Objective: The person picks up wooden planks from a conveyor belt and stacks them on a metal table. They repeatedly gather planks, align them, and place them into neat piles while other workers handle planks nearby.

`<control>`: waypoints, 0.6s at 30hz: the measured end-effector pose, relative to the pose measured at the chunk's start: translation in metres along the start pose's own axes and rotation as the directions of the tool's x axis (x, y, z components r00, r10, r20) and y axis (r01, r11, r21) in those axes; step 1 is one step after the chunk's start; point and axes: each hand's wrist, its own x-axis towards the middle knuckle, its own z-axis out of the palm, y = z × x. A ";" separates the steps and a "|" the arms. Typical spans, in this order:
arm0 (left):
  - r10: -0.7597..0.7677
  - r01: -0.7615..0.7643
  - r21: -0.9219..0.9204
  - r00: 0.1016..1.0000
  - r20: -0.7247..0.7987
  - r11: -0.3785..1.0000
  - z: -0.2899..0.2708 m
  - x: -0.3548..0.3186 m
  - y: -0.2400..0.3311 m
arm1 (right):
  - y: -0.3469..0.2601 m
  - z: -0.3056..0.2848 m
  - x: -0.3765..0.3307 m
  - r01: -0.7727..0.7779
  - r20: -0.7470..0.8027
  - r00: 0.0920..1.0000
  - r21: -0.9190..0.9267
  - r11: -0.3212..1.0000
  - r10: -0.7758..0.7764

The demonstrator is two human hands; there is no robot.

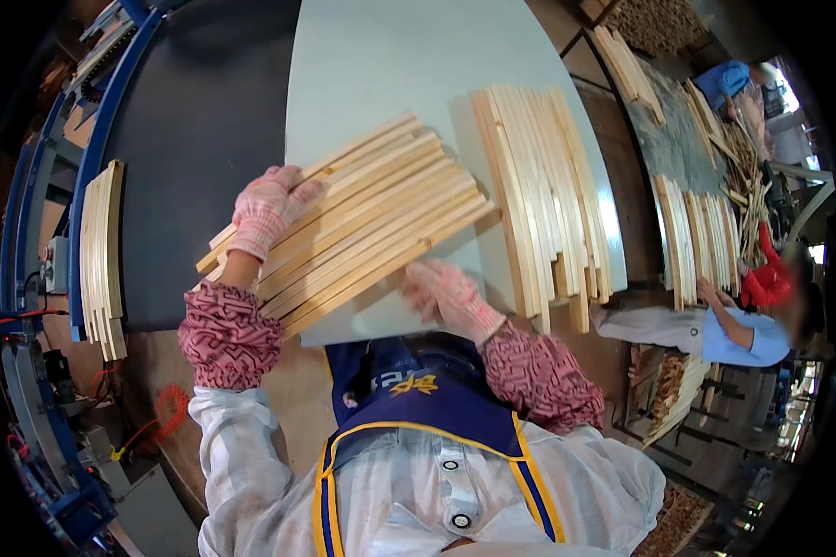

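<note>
A batch of several long pale wooden slats [372, 218] lies side by side, slanted across the near end of a light grey table [381, 56]. My left hand [267, 209], in a pink knitted glove, presses flat on top of the batch near its left end. My right hand [448, 293], gloved the same way, touches the near edge of the batch at its right side, fingers spread. A second stack of slats [539, 195] stands on edge just right of the batch, running away from me.
A dark belt surface [195, 139] lies left of the table, with more slats [104, 251] stacked at its left edge beside blue machine framing. At the right, another person in blue [743, 330] handles slats [701, 237] on a second bench. Wood piles lie beyond.
</note>
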 end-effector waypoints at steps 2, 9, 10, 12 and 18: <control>-0.038 0.039 0.018 0.999 -0.034 0.999 0.003 -0.006 -0.003 | -0.005 0.000 0.003 0.043 -0.067 0.997 -0.025 0.999 -0.045; -0.032 0.056 -0.210 0.993 0.114 0.976 0.037 -0.096 -0.033 | 0.038 -0.002 0.006 0.642 -0.167 0.494 -0.592 0.487 -0.853; -0.009 0.009 -0.185 1.000 0.000 0.983 0.055 -0.110 -0.032 | 0.050 -0.005 0.011 0.622 -0.119 0.271 -0.735 0.269 -0.955; 0.021 -0.072 -0.183 0.964 -0.263 0.980 0.095 -0.132 -0.033 | 0.050 -0.008 0.009 0.666 -0.111 0.325 -0.679 0.310 -0.939; -0.246 -0.052 -0.662 0.904 -0.349 0.748 0.172 -0.159 -0.032 | 0.077 -0.012 0.005 0.735 -0.129 0.439 -0.518 0.438 -0.889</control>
